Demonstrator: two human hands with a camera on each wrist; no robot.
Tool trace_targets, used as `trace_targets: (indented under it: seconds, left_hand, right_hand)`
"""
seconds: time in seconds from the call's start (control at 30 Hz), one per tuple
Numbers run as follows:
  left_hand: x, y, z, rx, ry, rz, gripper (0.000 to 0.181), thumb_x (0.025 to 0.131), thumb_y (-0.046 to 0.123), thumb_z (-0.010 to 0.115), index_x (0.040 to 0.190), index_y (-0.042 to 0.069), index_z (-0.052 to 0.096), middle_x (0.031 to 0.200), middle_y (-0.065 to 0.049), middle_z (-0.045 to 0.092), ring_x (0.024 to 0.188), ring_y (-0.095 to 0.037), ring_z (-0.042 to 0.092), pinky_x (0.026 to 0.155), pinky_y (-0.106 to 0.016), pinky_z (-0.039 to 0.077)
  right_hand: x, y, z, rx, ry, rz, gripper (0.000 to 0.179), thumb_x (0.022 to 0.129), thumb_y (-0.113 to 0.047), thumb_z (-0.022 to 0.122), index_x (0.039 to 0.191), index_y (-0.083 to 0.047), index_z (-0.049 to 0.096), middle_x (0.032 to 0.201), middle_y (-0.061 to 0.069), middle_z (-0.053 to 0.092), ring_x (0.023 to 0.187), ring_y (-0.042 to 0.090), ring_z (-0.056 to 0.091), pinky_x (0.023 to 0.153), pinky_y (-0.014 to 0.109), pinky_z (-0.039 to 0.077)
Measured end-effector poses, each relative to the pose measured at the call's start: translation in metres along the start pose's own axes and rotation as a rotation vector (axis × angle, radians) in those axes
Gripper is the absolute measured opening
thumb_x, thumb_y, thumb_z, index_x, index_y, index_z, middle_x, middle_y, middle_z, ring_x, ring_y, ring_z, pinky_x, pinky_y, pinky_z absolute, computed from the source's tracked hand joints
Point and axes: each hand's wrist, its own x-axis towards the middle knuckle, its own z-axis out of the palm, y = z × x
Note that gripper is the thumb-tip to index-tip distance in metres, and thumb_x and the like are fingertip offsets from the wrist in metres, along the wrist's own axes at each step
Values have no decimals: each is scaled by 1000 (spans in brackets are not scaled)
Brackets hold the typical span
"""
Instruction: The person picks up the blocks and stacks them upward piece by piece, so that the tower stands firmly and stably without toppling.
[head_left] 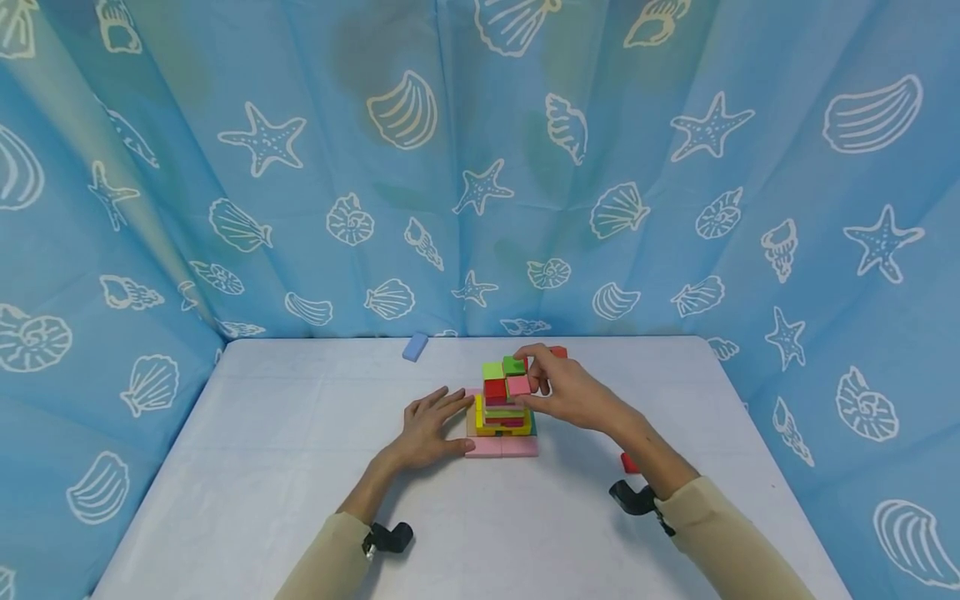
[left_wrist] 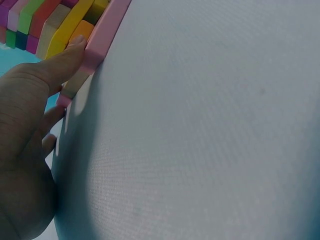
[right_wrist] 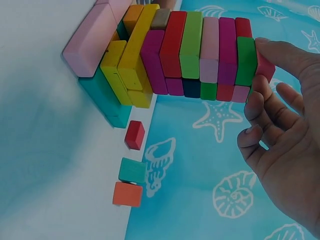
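Note:
A tower of coloured wooden blocks [head_left: 504, 415] stands on a wider base whose near edge is made of pink blocks [head_left: 501, 447]. In the right wrist view its stacked layers [right_wrist: 191, 47] include magenta, red, green and yellow. My right hand [head_left: 573, 392] is at the top, where thumb and index finger pinch a small pink block [right_wrist: 265, 62]; whether it bears on the layer below I cannot tell. My left hand [head_left: 427, 429] lies at the base's left side with fingers spread. Its thumb [left_wrist: 70, 57] touches the lower blocks, near an orange block [left_wrist: 81, 32].
A blue block [head_left: 415, 347] lies near the table's far edge. One red block [head_left: 630, 463] is partly hidden by the right forearm. Behind the tower, the right wrist view shows loose blocks: a red one [right_wrist: 134, 135], a teal one [right_wrist: 132, 170] and an orange one [right_wrist: 127, 194].

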Motion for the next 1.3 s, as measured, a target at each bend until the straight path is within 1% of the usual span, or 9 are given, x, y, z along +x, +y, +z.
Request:
trace_targets:
  seconds: [0.27, 0.47, 0.57, 0.73, 0.9, 1.0, 1.1, 1.23, 1.3]
  left_hand:
    - [2, 0, -2, 13, -8, 0, 77, 90, 50, 69, 155, 20, 40, 163, -4, 33, 153, -33, 15, 113, -60, 13]
    - [2, 0, -1, 18, -7, -12, 78, 89, 51, 69, 155, 22, 40, 163, -3, 33, 153, -33, 15, 114, -60, 12]
    - [1, 0, 0, 15, -5, -13, 78, 89, 50, 69, 155, 22, 41, 163, -3, 34, 153, -33, 16, 114, -60, 13]
    - [1, 0, 0, 14, -12, -17, 77, 89, 50, 69, 155, 22, 41, 162, -3, 34, 153, -33, 16, 113, -60, 13]
    - [0, 0, 1, 4, -13, -24, 78, 89, 51, 70, 155, 24, 41, 163, -3, 34, 153, -34, 16, 114, -61, 14]
    - [0, 0, 2, 1, -9, -17, 78, 89, 52, 69, 155, 23, 41, 163, -3, 34, 153, -34, 16, 113, -61, 14]
    - [0, -1, 2, 2, -2, -2, 78, 89, 52, 69, 155, 22, 41, 163, -4, 34, 152, -35, 16, 113, -62, 14]
    - [0, -1, 2, 1, 8, 9, 79, 89, 51, 69, 155, 20, 41, 162, -5, 34, 152, -36, 17, 112, -62, 14]
    - [0, -1, 2, -4, 6, 8, 79, 89, 51, 69, 155, 19, 41, 162, -5, 34, 152, -36, 16, 112, -62, 14]
  right_hand:
    - [3, -2, 2, 19, 6, 5, 69, 84, -27, 83, 140, -19, 43, 89, -4, 55, 79, 15, 56, 62, 27, 53]
    - [4, -2, 3, 17, -5, 10, 73, 85, -29, 82, 144, -19, 40, 89, -1, 55, 77, 14, 55, 59, 26, 51]
    - [4, -1, 3, 11, 0, 16, 76, 84, -30, 83, 145, -18, 39, 90, 0, 55, 80, 19, 56, 61, 27, 51]
    - [6, 1, 4, 18, -2, 12, 82, 83, -31, 84, 149, -18, 38, 96, 2, 56, 90, 25, 57, 68, 29, 52]
    - [6, 2, 5, 16, -13, 6, 84, 82, -34, 84, 151, -17, 38, 100, -1, 55, 92, 20, 54, 71, 29, 52]
    - [5, 4, 1, 0, -13, 17, 86, 82, -38, 84, 151, -18, 38, 99, -3, 53, 90, 17, 53, 68, 28, 51]
    - [0, 12, -10, -10, -16, 20, 82, 83, -38, 83, 150, -17, 41, 99, -3, 54, 88, 17, 53, 66, 29, 51]
    - [-9, 35, -30, -16, -42, 28, 61, 85, -30, 82, 137, -16, 54, 103, -3, 58, 90, 17, 55, 70, 29, 53]
    - [-16, 51, -38, -18, -71, 61, 51, 85, -27, 81, 130, -15, 59, 105, -1, 60, 92, 18, 57, 72, 29, 54]
